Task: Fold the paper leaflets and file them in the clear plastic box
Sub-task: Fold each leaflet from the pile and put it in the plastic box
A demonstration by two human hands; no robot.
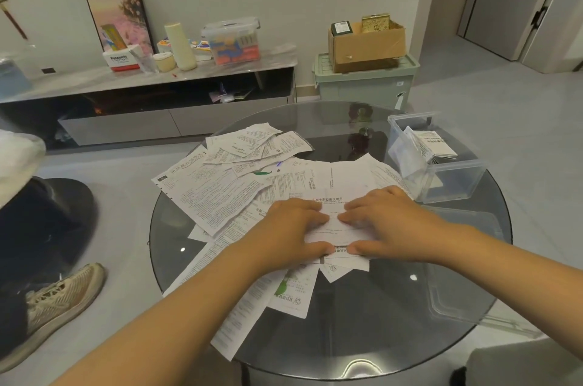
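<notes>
Your left hand [291, 228] and your right hand [389, 224] lie side by side on one white printed paper leaflet [336, 224] on the round dark glass desk [394, 322]. Each hand has its fingers flat on top of the sheet and its thumb tucked at the near edge, so both hands pinch and press that leaflet. The fingertips of the two hands almost meet in the middle of the sheet.

Under and around your hands lies a loose pile of white paper leaflets [220, 183]. Most of the pile spreads out to the left of your left hand and away from you. A few sheets poke out on the near side of your hands, and one of them has a green mark [284, 286] on it.

The clear plastic box [454, 177] stands on the desk just past your right hand, a little to the right. It is open on top, and some folded leaflets [433, 144] stand inside it at the far end. A flat clear plastic lid [457, 262] lies on the desk to the right of your right arm.

Far to the left of your left arm, on the floor, you can see a beige shoe [60, 294] on another person's foot.
</notes>
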